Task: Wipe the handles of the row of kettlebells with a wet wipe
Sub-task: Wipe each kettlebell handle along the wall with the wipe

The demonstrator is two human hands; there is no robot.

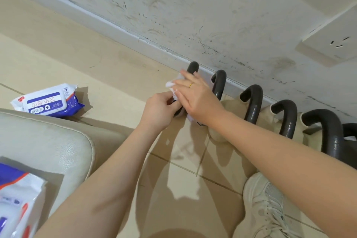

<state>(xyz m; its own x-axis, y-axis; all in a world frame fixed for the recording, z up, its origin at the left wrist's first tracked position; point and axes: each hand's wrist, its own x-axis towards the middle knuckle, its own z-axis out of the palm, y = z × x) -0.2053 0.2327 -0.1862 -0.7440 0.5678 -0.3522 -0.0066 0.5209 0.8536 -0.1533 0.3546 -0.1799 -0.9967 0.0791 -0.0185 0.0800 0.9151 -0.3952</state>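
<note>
White wipe [172, 84]: it is wrapped over the first handle [192, 67] at the left end of the row, crumpled, partly hidden under the right hand.
Kettlebell row: dark curved handles stand in a line along the bottom of the wall [193, 15], on the tiled floor [116, 67]; the second handle [219, 85], third handle [253, 102], fourth handle [287, 120] and fifth handle [328, 129] are bare and apart from the hands.
Right hand [197, 100]: it lies over the first handle with the wipe under the palm and fingers; the grip is pressed around handle and wipe. A gold ring [191, 84] is on one finger.
Left hand [159, 112]: its fingers are closed together, pinching the lower part of the first handle just beside the wipe.
Wipes pack [48, 101]: blue and white, flat on the floor, well apart to the left of the hands.
Second pack [17, 199]: it lies on the cream cushion [48, 141] at the lower left.
Shoe [268, 205]: pale, with laces, on the floor below the right arm.
Wall socket [336, 44]: on the wall, above the right end of the row.
</note>
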